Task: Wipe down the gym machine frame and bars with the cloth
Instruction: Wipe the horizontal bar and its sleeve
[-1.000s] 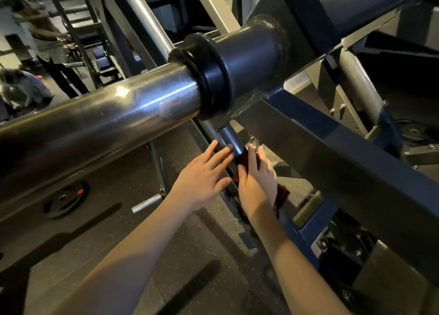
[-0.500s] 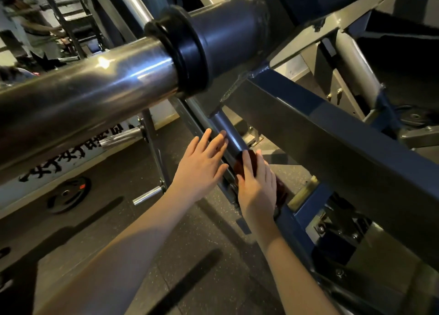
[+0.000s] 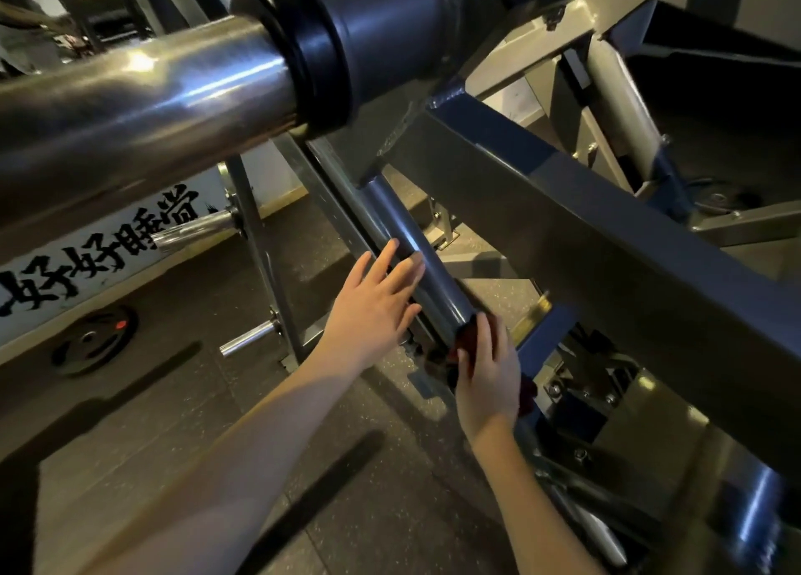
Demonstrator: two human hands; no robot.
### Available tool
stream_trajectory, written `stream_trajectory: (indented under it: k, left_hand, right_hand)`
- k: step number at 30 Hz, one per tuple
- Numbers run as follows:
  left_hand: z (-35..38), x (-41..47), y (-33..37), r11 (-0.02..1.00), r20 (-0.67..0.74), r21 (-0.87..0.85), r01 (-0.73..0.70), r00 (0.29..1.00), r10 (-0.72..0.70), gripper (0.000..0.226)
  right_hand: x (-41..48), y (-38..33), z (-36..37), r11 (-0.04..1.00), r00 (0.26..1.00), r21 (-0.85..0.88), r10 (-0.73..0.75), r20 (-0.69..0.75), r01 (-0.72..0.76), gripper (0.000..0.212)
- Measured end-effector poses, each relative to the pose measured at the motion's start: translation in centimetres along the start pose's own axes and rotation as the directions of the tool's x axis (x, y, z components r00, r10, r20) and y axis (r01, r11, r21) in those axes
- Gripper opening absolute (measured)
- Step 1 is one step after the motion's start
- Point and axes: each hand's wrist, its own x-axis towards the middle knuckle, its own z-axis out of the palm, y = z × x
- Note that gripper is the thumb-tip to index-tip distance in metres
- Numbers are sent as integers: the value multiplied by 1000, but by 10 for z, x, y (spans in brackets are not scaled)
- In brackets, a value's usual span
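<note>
1. Your right hand [image 3: 487,368] is closed over the cloth [image 3: 466,342] — dark red, bunched under the palm and fingers, with a bit showing below the heel of the hand. It presses the cloth against the lower end of the slanted tube [image 3: 416,254].

2. Your left hand [image 3: 372,310] is open and holds nothing; its fingers are spread flat against the left side of the same tube, just above the cloth hand. It looks like a brace.

3. For this stroke, wrap the cloth round the tube rather than patting one face, so the far side gets wiped too. Keep the pressure even and run along the tube's length.

4. Shift the left hand off any stretch you are about to wipe, or bare fingers will likely mark it.

5. Mind the joint near the tube's foot — the bolts [image 3: 583,394] and brackets there could snag the cloth.

6. Further out, the blue beam [image 3: 607,236] to the right and the big chrome bar [image 3: 143,98] overhead belong to the same job. Whether they are already clean cannot be told from here.
</note>
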Motion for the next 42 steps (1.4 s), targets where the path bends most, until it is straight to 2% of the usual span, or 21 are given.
stream_trajectory:
  k: [2,6,10,13,15,17,20,23,25,27,30,31,34,39,42]
  left_hand:
    - [1,0,0,1000,3,4,0,1000,0,56]
    - [3,-1,1,1000,-2,-4,11,1000,-11,56]
    - [6,0,3,1000,-11,0,11,1000,-11,57]
    - [7,1,2,1000,-10,-11,17,1000,-17,57]
    - [7,1,1,1000,-2,-13,15,1000,-16,57]
    - [7,1,2,1000,4,-13,18,1000,-18,56]
    - [8,1,4,999,9,-13,36,999,-35,56]
    - [7,0,6,998,12,-30,47,999,-47,57]
    - [4,0,6,997,25,-56,52,998,-50,57]
    - [-3,-3,6,995,66,-91,45,997,-39,56]
    - [-16,-22,5,967,123,-243,71,992,-42,55]
    - [-22,-33,4,946,108,-313,87,993,-56,54]
    - [-49,-73,3,882,2,-460,104,993,-116,52]
    - [-110,-160,15,806,-96,-583,98,977,-189,49]
    - [-143,-215,23,839,-262,-541,62,935,-238,49]
  right_hand:
    - [-11,6,3,991,991,7,134,0,-134,58]
    - [7,-25,9,995,992,37,94,-90,-91,51]
    - [1,-8,-1,1000,1000,16,5,7,-5,58]
    - [-26,9,-12,991,987,-23,134,94,-132,73]
    - [-21,1,-12,983,978,-11,183,101,-183,70]
    - [0,-19,-7,992,992,50,113,53,-116,61]
    - [22,-39,0,999,999,17,-34,-31,34,56]
    - [13,-33,-4,996,997,-35,-79,14,79,61]
    - [5,-23,-11,994,996,-91,-56,74,63,63]
    - [-2,-24,-25,999,991,-17,-25,135,27,54]
    - [-22,-45,-52,983,995,182,-10,101,-8,27]
    - [-31,-53,-61,983,993,181,0,115,-21,26]
    - [-58,-75,-90,967,986,230,72,151,-105,48]
    - [-96,-114,-137,938,993,332,-114,15,103,44]
    - [-115,-143,-165,904,965,339,-252,-75,262,49]
